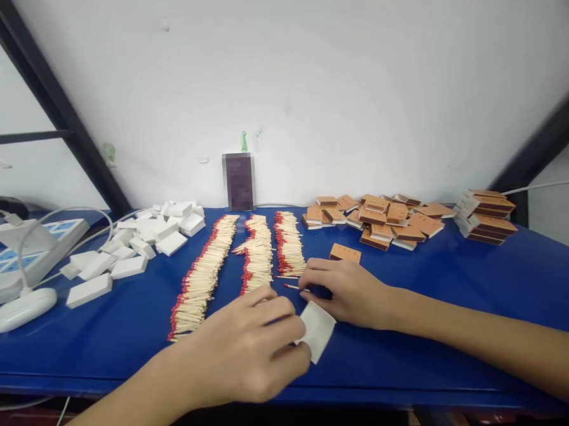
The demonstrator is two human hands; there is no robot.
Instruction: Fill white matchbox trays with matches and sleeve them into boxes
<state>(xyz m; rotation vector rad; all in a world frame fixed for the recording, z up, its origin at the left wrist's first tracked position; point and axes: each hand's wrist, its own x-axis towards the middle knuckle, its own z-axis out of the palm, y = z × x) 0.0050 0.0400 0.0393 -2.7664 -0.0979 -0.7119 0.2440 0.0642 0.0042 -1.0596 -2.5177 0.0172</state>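
Observation:
My left hand (251, 348) is closed on a small white inner matchbox tray (318, 329) near the front edge of the blue table (436, 294). My right hand (346, 289) rests just behind the tray, fingers curled and pinching a red-tipped match (294, 287). Three long rows of red-tipped matches (255, 252) lie directly behind both hands. One orange matchbox sleeve (344, 253) lies alone just beyond my right hand.
A heap of white inner trays (138, 243) sits at the back left. Orange sleeves (385, 220) are piled at the back right, with a stack (487, 216) further right. A white power strip (24, 252) and cables lie at the far left. A white wall stands behind.

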